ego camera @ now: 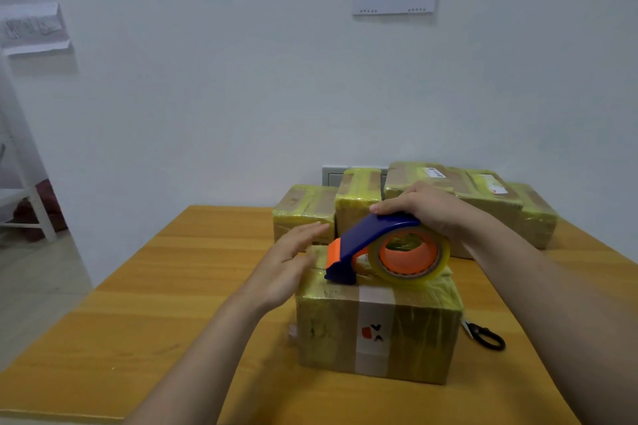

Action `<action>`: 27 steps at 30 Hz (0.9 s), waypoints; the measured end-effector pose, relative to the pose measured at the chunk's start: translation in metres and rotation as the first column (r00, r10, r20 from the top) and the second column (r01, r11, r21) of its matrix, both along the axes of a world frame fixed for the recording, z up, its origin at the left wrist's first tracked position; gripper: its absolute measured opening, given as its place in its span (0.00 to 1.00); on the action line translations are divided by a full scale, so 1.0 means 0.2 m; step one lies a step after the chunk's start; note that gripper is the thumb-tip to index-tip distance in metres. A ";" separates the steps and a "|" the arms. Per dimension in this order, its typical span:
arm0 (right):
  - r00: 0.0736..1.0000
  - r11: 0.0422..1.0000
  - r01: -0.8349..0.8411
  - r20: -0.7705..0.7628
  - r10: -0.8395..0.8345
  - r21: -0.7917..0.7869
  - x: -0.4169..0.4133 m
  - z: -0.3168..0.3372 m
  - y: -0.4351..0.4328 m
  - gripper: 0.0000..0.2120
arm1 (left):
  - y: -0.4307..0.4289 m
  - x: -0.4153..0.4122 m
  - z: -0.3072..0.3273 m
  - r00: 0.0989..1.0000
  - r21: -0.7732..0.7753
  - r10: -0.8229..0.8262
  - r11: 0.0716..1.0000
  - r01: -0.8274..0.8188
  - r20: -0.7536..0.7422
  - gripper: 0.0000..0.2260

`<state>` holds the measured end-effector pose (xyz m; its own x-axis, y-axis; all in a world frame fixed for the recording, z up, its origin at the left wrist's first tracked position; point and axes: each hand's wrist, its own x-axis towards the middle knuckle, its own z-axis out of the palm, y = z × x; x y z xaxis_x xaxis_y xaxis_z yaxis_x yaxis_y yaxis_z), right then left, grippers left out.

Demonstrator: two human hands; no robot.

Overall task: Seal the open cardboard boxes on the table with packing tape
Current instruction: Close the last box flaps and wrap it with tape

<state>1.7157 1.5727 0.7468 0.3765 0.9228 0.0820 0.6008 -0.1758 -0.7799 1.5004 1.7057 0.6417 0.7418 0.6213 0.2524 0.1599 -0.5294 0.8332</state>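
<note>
A cardboard box (376, 331) wrapped in yellowish tape stands near the middle of the wooden table (165, 286). On its top rests a blue tape dispenser (366, 245) with an orange blade guard and a roll of clear tape (411, 257). My right hand (421, 207) grips the dispenser's blue handle from above. My left hand (293, 259) lies flat with straight fingers against the box's upper left edge.
Several taped cardboard boxes (483, 203) are stacked at the table's far side against the white wall. Black-handled scissors (486, 336) lie on the table just right of the near box. A white shelf frame (31, 203) stands at the left, off the table.
</note>
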 end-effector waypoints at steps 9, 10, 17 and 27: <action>0.998 0.999 -0.027 -0.048 0.029 0.036 0.03 -0.03 0.02 0.13 | 0.05 0.04 0.10 0.765 0.212 -0.043 0.950 0.231 -0.642 0.66; 0.996 0.999 -0.040 -0.073 0.042 0.024 0.03 -0.02 0.02 0.12 | 0.05 0.05 0.10 0.759 0.246 -0.031 0.936 0.250 -0.650 0.64; 0.983 0.996 -0.085 -0.165 0.086 0.011 0.03 -0.05 -0.01 0.24 | 0.14 0.00 0.17 0.676 0.273 0.013 0.920 0.280 -0.737 0.48; 0.994 0.996 -0.064 -0.089 0.069 0.061 -0.02 -0.02 -0.05 0.16 | 0.11 -0.02 0.22 0.561 0.186 0.037 0.960 0.211 -0.827 0.56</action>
<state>1.7122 1.5637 0.7432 0.3225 0.9408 0.1046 0.5355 -0.0902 -0.8397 1.4955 1.7282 0.6859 0.7489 0.5536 -0.3643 0.6454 -0.7341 0.2110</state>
